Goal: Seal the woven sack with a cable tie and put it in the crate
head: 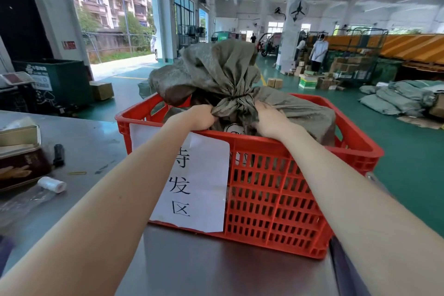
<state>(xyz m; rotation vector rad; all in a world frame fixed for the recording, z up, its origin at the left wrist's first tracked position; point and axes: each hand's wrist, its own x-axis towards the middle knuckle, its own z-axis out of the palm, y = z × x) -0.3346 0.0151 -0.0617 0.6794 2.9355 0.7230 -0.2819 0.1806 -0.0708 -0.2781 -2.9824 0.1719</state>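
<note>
A grey-green woven sack (298, 113) lies inside the red plastic crate (276, 199) on the metal table. Its neck is bunched and cinched by a dark cable tie (236, 97), and the loose top (221, 65) stands up above the tie. My left hand (203, 116) grips the sack fabric just left of the neck. My right hand (270, 119) grips it just right of the neck. Both hands are above the crate's near rim. A white paper label (192, 185) with black characters hangs on the crate's front wall.
The steel table (91, 142) holds tins (19, 158), a black marker-like object (58, 155) and a white roll (51, 184) at left. Beyond are a green floor, piled sacks (396, 98) at right, cardboard boxes, a dark bin (55, 81) and people by a pillar.
</note>
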